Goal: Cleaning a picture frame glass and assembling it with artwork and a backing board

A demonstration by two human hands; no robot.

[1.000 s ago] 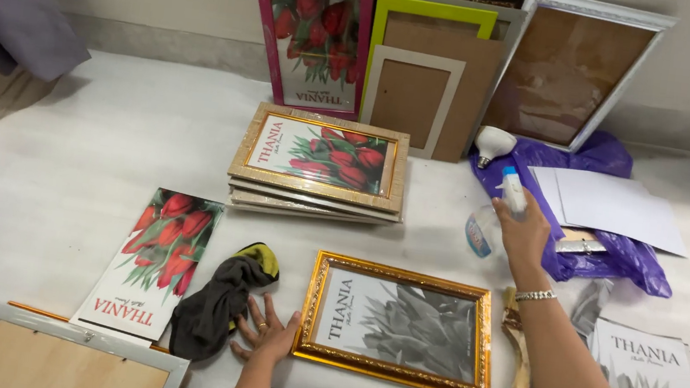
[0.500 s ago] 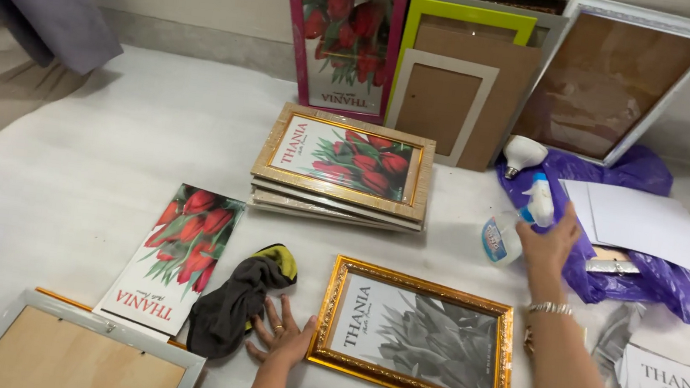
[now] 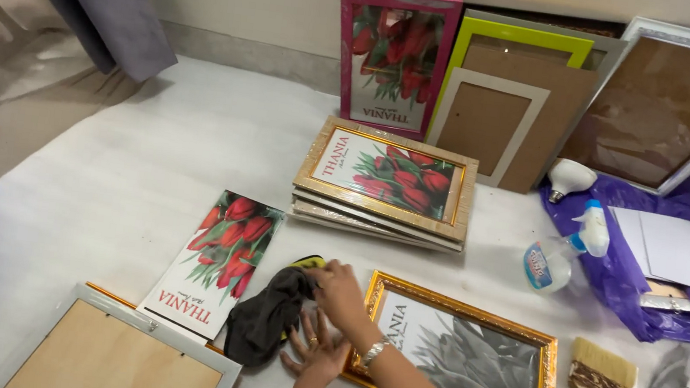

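A dark cloth (image 3: 264, 320) with a yellow edge lies crumpled on the white table (image 3: 129, 167), near its front edge, between a tulip print (image 3: 218, 262) on its left and a gold picture frame (image 3: 465, 362) on its right. The right hand (image 3: 339, 292) has its grip closed on the cloth's upper right part. The left hand (image 3: 315, 353) lies flat just below it, fingers spread apart on the table, touching the cloth's right edge and the frame's near left corner. Farther back sits a stack of gold frames (image 3: 386, 181) with a tulip picture on top. To the right lie a spray bottle (image 3: 562, 251) against a purple plastic bag (image 3: 658, 285), and nearer, a paintbrush (image 3: 601, 383). More frames lean against the far wall. A wood-backed frame (image 3: 115, 354) lies at the near left.
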